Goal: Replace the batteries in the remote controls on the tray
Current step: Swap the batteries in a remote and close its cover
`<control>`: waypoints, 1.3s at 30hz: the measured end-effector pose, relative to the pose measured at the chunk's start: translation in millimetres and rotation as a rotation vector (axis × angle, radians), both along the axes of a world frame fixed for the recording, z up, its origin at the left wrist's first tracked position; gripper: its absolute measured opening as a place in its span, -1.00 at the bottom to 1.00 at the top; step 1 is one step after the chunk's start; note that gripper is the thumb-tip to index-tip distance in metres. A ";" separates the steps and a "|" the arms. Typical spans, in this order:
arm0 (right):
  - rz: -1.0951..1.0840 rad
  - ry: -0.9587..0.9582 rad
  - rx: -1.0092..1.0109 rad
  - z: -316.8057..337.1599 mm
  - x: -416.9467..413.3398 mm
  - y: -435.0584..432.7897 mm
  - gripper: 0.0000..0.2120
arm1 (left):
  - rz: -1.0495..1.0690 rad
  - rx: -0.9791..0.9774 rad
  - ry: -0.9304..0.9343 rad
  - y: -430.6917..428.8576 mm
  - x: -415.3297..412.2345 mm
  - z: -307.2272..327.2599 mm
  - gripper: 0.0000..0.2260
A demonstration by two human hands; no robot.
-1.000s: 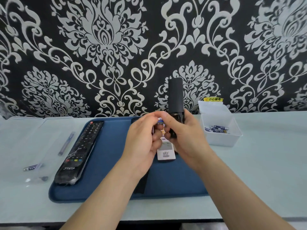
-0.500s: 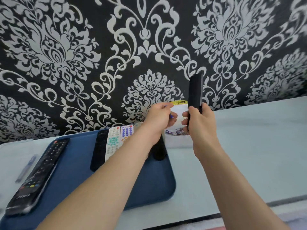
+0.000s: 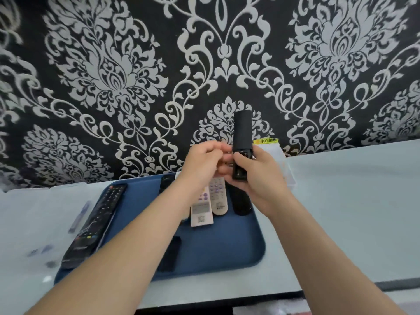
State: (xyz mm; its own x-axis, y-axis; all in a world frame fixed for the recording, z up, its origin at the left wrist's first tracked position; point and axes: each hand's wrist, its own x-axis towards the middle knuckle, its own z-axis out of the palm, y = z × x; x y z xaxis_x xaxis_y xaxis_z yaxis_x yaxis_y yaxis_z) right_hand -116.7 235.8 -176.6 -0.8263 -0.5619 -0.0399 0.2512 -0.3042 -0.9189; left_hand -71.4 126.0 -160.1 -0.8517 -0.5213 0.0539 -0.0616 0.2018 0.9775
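right hand [image 3: 261, 178] is gripping the upright black remote [image 3: 242, 133] | left hand [image 3: 202, 162], back from the bin [image 3: 278, 149], is curling beside it, grip contents too blurred to tell | both are hovering over the tray [image 3: 216, 253] far-right edge, worktop [image 3: 352, 212] stretching rightward

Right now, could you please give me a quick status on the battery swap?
Right hand grips black remote upright, battery bay open. Left hand curled beside the bay, contents unclear. Nothing between them; other remotes lie on tray below.

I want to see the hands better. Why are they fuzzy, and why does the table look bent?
Head view: the left hand is smeared by motion blur; the black remote in the right hand looks sharper; the wide-angle lens bows the table.
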 end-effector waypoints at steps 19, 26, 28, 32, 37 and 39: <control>0.469 0.464 0.319 7.9 161.7 -188.6 -0.81 | 0.229 -0.732 -0.622 -240.1 255.4 -1.3 -0.79; 0.518 0.513 0.437 -13.5 189.5 -240.9 -0.87 | -0.129 -1.142 -0.959 -254.7 258.0 -15.0 -0.83; 0.522 0.497 0.463 -19.5 191.1 -244.3 -0.85 | -0.203 -1.225 -1.043 -252.2 250.0 -17.8 -0.88; 0.516 0.417 0.425 -24.4 188.7 -245.8 -0.88 | -0.200 -1.302 -1.030 -254.4 244.0 -17.8 -0.94; 0.508 0.404 0.401 -26.0 186.0 -243.8 -0.90 | -0.407 -1.131 -1.011 -253.8 244.3 -7.9 -0.88; 0.504 0.415 0.403 -27.4 190.3 -245.3 -0.89 | -0.459 -1.135 -1.025 -250.7 244.2 -13.4 -0.80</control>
State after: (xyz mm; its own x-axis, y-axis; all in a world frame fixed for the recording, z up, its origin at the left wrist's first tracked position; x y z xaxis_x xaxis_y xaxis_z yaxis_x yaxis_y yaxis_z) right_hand 73.6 -9.5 -204.0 -0.4662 -0.8824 -0.0634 -0.1193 0.1337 -0.9838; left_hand 172.7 -124.7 -173.4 -0.8365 -0.3121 -0.4503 -0.3003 0.9486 -0.0997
